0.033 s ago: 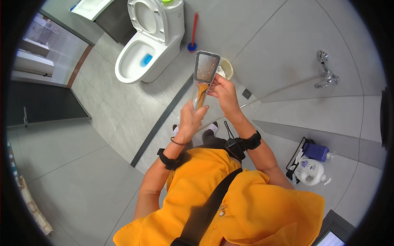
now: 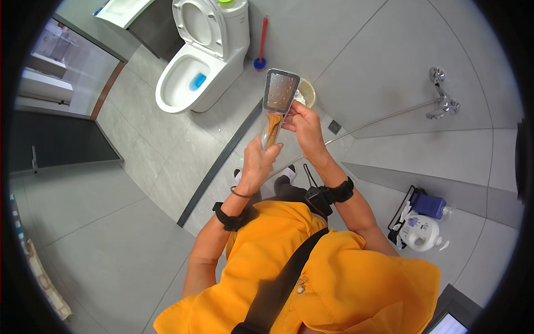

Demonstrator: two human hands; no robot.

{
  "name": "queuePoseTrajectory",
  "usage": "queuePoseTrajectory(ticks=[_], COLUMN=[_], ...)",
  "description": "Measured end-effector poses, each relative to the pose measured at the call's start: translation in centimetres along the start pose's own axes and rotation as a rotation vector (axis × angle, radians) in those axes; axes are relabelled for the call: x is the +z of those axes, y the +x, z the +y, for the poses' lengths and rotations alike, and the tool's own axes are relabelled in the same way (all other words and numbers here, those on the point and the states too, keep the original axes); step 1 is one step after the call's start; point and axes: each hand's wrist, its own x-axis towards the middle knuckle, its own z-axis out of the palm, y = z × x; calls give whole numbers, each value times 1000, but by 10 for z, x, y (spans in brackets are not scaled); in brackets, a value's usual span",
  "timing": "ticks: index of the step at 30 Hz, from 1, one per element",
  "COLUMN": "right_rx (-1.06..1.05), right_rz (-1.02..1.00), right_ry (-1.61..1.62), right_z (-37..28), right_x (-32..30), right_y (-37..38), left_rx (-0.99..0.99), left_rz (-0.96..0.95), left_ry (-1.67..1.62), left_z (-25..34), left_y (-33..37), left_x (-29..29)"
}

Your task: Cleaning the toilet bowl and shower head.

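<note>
In front of me I hold up a hand shower (image 2: 281, 92) with a rectangular, grey-rimmed head and a see-through handle showing orange-brown inside. Drops dot the face of the head. My left hand (image 2: 259, 162) is closed around the lower handle. The fingers of my right hand (image 2: 306, 127) pinch the side of the shower where head and handle meet; the exact contact is partly hidden. A metal hose (image 2: 384, 121) runs from the wall tap (image 2: 444, 106) behind my right forearm to near my left hand.
At the far left stands a toilet (image 2: 186, 78) with its lid up and blue water. A red-handled toilet brush (image 2: 263, 42) leans on the wall. Behind my right hand is a waste bin (image 2: 309, 93). Bottles (image 2: 420, 234) sit in a black rack at right. A dark sill (image 2: 214, 170) crosses the floor.
</note>
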Motion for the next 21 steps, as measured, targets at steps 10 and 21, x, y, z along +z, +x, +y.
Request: queuePoseTrajectory(ticks=[10,21], right_rx=[103,260], right_rz=[-83,-102], right_ry=[219,544], right_z=[4,3], right_x=[-8,5], right_y=[-1,-1], left_rx=[-92,-245], left_rz=[-192,-306], left_ry=[-179,-290], left_z=[10,12], left_y=[-5,-10], left_x=[-5,-2])
